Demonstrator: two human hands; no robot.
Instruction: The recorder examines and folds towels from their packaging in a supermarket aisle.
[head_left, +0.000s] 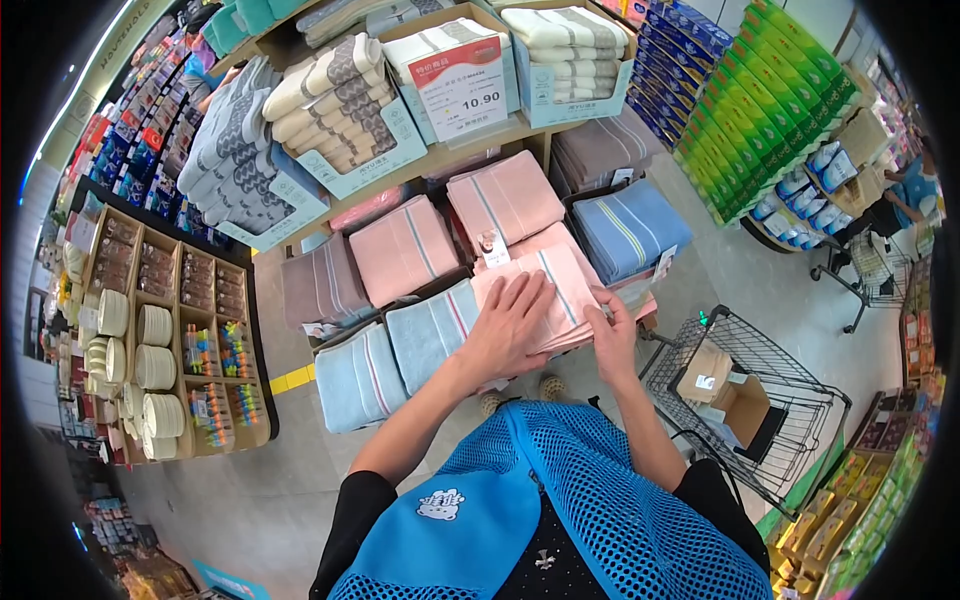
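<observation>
My left hand (511, 319) lies flat, fingers slightly spread, on a folded pink towel (559, 289) with a blue-grey stripe. At the towel's right edge, my right hand (613, 334) pinches its corner between thumb and fingers. Under this towel more pink ones are stacked, with a tagged pink stack (506, 196) just behind. Light blue towels (431, 330) with a red stripe stand to the left of my hands. A blue towel stack (630, 229) with yellow lines is at the right, and another pink stack (405, 240) is at the back left.
Boxed white and grey towels (330, 112) fill the shelf above, beside a price sign (459, 90). A wire shopping cart (750, 405) holding cardboard boxes stands at my right. A wooden shelf unit (262, 360) is on the left. Another person (916, 187) is at the far right.
</observation>
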